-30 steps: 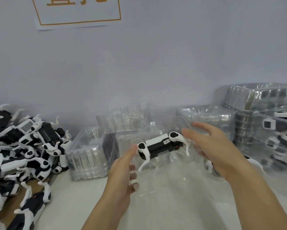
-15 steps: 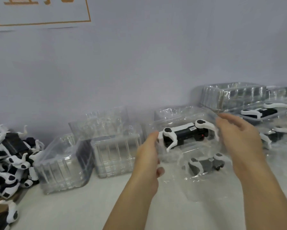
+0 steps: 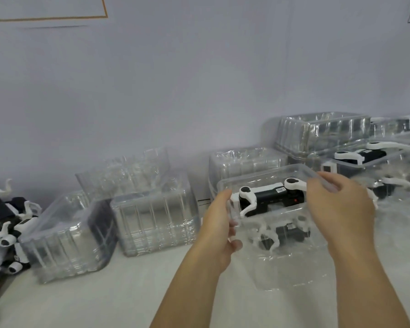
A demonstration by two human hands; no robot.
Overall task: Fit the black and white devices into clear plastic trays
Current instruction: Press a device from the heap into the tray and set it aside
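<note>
A clear plastic tray (image 3: 268, 178) is held up above the table between both hands. Inside it lies a black and white device (image 3: 269, 197) with white legs. My left hand (image 3: 219, 230) grips the tray's left end, thumb on the rim. My right hand (image 3: 339, 209) grips its right end, fingers curled over the rim. Below it on the table sits another clear tray (image 3: 289, 268) with a second device (image 3: 287, 233) in it.
Stacks of clear trays (image 3: 152, 214) stand along the wall left of the hands, one more stack (image 3: 246, 159) behind. Filled trays (image 3: 370, 157) pile up at the right. A heap of loose black and white devices (image 3: 5, 230) lies at the far left on the white table (image 3: 128, 292).
Both hands carried the tray with the device rightward, over a tray that holds another device. The view swung right, so the device heap slid to the left edge.
</note>
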